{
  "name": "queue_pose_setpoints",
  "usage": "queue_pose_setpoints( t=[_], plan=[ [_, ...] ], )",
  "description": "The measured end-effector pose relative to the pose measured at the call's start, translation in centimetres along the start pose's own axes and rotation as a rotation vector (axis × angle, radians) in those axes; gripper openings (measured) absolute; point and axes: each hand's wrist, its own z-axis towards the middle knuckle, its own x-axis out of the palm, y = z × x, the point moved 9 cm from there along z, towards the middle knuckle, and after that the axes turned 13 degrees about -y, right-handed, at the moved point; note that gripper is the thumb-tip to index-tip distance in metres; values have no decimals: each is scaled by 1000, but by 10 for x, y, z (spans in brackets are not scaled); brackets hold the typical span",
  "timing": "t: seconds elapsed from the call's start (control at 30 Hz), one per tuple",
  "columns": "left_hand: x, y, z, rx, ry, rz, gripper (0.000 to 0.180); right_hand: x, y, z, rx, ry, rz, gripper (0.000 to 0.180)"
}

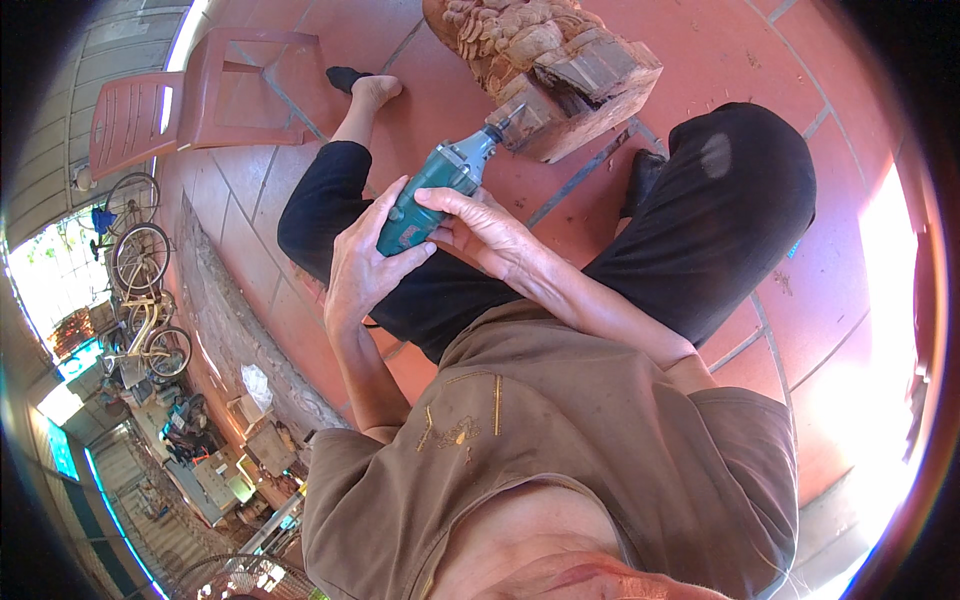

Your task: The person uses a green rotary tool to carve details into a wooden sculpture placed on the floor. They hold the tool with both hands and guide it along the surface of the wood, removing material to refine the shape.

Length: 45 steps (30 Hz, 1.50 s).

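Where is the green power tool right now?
In the head view, upper middle: the green power tool is gripped by the left hand and right hand, its tip against the carved wood block.

Left hand (362, 262) and right hand (480, 228) meet, fingers curled closed.

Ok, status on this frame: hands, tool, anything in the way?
Left hand and right hand both grip green rotary grinder. Bit against carved wood block. Nothing between.
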Motion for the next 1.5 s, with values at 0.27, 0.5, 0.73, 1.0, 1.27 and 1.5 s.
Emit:
queue_pose_setpoints(
  t=[0.27,0.5,0.73,1.0,1.27,1.5],
  plan=[
    [1,-1,2,-8,3,-15,75,-1,2,3,-3,-1,-5,44],
    [-1,1,8,-2,2,-39,76,2,6,7,1,-5,-8,44],
    [2,1,3,-12,-5,-34,77,0,4,4,10,-10,-5,43],
    [1,3,6,-23,4,-34,77,2,6,6,2,-10,-5,42],
    [1,4,8,-22,-4,-11,77,1,8,9,1,-11,-4,38],
    [1,3,7,-21,-19,-22,77,3,10,6,-1,-13,-5,39]
  ],
)
